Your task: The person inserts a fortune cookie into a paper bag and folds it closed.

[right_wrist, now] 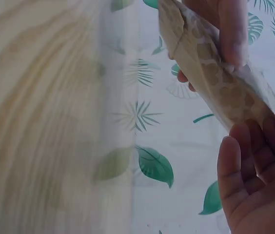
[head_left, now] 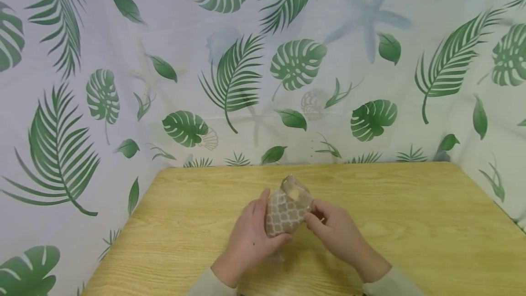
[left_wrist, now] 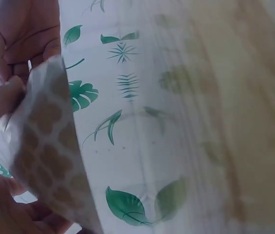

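A small flat packet (head_left: 283, 214) with a brown-and-white lattice pattern is held up above the wooden table, tilted. Its upper end is plainer and catches a bright reflection. My left hand (head_left: 255, 236) grips it from the left, thumb across the lower front and fingers along the far side. On the other side, my right hand (head_left: 339, 232) pinches the right edge between thumb and fingers. Both wrist views show the patterned packet (left_wrist: 52, 151) close up, and in the right wrist view the packet (right_wrist: 225, 78) appears thin and nearly edge-on. What it contains is hidden.
The light wooden table (head_left: 185, 223) spreads out under both hands. Behind it and at its sides hangs a white sheet (head_left: 246, 150) printed with green leaves, meeting the table's back edge. Pale sleeves (head_left: 213, 284) cover both forearms.
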Available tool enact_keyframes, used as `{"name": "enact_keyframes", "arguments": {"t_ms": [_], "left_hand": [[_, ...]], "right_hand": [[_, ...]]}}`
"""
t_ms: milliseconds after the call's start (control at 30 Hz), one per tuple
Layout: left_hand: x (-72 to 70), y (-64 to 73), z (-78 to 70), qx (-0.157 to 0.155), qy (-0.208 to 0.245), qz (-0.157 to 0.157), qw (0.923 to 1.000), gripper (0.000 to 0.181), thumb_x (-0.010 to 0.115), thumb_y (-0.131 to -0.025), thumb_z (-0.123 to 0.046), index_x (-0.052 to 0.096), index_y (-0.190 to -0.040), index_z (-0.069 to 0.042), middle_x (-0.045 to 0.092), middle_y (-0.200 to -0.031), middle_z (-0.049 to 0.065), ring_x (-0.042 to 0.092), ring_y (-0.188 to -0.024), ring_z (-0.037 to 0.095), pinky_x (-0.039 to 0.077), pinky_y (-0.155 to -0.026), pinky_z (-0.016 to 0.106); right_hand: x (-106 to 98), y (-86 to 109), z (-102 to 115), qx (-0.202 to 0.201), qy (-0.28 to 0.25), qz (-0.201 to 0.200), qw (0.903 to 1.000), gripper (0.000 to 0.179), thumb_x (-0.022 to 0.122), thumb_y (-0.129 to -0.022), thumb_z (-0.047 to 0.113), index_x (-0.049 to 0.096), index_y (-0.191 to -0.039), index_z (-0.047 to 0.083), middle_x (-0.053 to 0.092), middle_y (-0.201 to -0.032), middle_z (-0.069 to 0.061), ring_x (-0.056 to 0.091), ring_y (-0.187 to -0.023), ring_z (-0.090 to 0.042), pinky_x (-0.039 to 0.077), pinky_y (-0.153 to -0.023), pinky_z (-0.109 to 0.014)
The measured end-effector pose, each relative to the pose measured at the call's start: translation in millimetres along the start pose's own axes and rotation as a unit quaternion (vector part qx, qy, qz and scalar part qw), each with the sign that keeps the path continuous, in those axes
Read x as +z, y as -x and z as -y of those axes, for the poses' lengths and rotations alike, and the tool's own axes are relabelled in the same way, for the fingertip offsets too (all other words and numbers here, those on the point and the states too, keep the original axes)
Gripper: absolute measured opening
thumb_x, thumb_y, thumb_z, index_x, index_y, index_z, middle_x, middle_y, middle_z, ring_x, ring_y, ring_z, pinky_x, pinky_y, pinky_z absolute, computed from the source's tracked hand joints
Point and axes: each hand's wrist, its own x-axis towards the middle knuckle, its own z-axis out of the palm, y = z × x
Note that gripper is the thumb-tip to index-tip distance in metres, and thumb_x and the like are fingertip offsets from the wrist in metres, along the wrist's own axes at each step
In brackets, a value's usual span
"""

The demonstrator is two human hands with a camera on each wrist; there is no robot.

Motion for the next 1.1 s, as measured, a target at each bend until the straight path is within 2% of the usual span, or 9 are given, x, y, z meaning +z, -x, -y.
{"name": "enact_keyframes", "arguments": {"t_ms": [67,167,267,333,500,700,833,1000,1100], "left_hand": [[-0.4,1.0,0.1,-0.005,0.042,0.014,0.999,0.11,0.073,-0.082,-0.065,0.015,-0.164,-0.019,0.047,-0.146,0.012,0.051,-0.126,0.025,0.046,-0.103,0.049],[-1.3,2.0,1.1,-0.012,0.116,0.031,0.9927,0.1,0.063,-0.089,-0.068,0.016,-0.163,-0.019,0.047,-0.144,0.008,0.05,-0.127,0.023,0.044,-0.105,0.05],[-2.4,0.6,3.4,-0.01,0.177,0.035,0.9836,0.082,0.055,-0.099,-0.058,0.023,-0.161,-0.015,0.052,-0.136,0.003,0.053,-0.123,0.019,0.047,-0.103,0.045],[-3.6,-0.5,5.0,0.0,0.198,0.03,0.9798,0.067,0.052,-0.104,-0.047,0.031,-0.157,-0.011,0.055,-0.129,0.001,0.056,-0.118,0.017,0.05,-0.099,0.04],[-5.8,-1.4,6.2,0.029,0.197,0.004,0.98,0.038,0.048,-0.108,-0.033,0.053,-0.139,-0.011,0.061,-0.114,-0.004,0.061,-0.104,0.012,0.054,-0.086,0.031],[-7.8,-1.5,5.6,0.05,0.197,-0.029,0.9787,0.032,0.052,-0.106,-0.041,0.063,-0.124,-0.016,0.065,-0.106,-0.009,0.062,-0.097,0.01,0.055,-0.08,0.03],[-8.6,-2.4,5.6,0.046,0.208,-0.026,0.9767,0.033,0.054,-0.105,-0.043,0.063,-0.123,-0.017,0.064,-0.104,-0.01,0.061,-0.096,0.011,0.055,-0.078,0.029],[-9.2,-2.7,5.1,0.025,0.216,-0.009,0.9761,0.029,0.057,-0.104,-0.04,0.062,-0.123,-0.018,0.064,-0.102,-0.01,0.061,-0.095,0.01,0.055,-0.08,0.029],[-9.8,-2.3,4.2,0.017,0.225,0.0,0.9741,0.027,0.059,-0.103,-0.04,0.062,-0.121,-0.02,0.064,-0.102,-0.01,0.061,-0.095,0.01,0.055,-0.081,0.03]], "right_hand": [[-2.9,-0.6,-0.9,-0.016,0.013,-0.015,0.9997,0.017,0.06,-0.102,0.019,0.06,-0.085,0.016,0.064,-0.083,0.006,0.058,-0.071,-0.013,0.052,-0.061,-0.029],[-9.1,-1.4,-4.4,-0.047,0.034,-0.039,0.9976,0.014,0.061,-0.101,0.015,0.062,-0.087,0.018,0.066,-0.086,0.007,0.061,-0.076,-0.011,0.054,-0.065,-0.029],[-15.9,-1.1,-9.0,-0.061,0.049,-0.059,0.9952,0.012,0.061,-0.101,0.015,0.064,-0.091,0.021,0.066,-0.087,0.009,0.062,-0.076,-0.01,0.055,-0.065,-0.029],[-20.0,-0.8,-11.4,-0.063,0.046,-0.068,0.9946,0.011,0.06,-0.102,0.015,0.065,-0.094,0.02,0.066,-0.086,0.01,0.063,-0.075,-0.011,0.055,-0.064,-0.029],[-27.8,0.5,-12.4,-0.055,0.035,-0.071,0.9953,0.011,0.058,-0.105,0.02,0.065,-0.096,0.02,0.066,-0.083,0.009,0.062,-0.071,-0.013,0.054,-0.061,-0.03],[-28.8,1.5,-9.4,-0.065,0.019,-0.071,0.9952,0.01,0.058,-0.105,0.021,0.063,-0.098,0.016,0.061,-0.08,0.005,0.061,-0.065,-0.017,0.055,-0.061,-0.03],[-26.5,1.7,-8.2,-0.076,-0.003,-0.07,0.9946,0.009,0.056,-0.106,0.018,0.063,-0.101,0.013,0.062,-0.083,0.004,0.063,-0.069,-0.014,0.058,-0.064,-0.032],[-23.8,1.4,-8.0,-0.091,-0.03,-0.081,0.9921,0.01,0.053,-0.107,0.014,0.062,-0.103,0.011,0.062,-0.085,0.002,0.064,-0.074,-0.014,0.059,-0.066,-0.034],[-22.9,1.8,-7.9,-0.083,-0.036,-0.092,0.9917,0.011,0.052,-0.107,0.015,0.061,-0.104,0.01,0.062,-0.086,-0.001,0.064,-0.075,-0.015,0.059,-0.067,-0.035]]}}
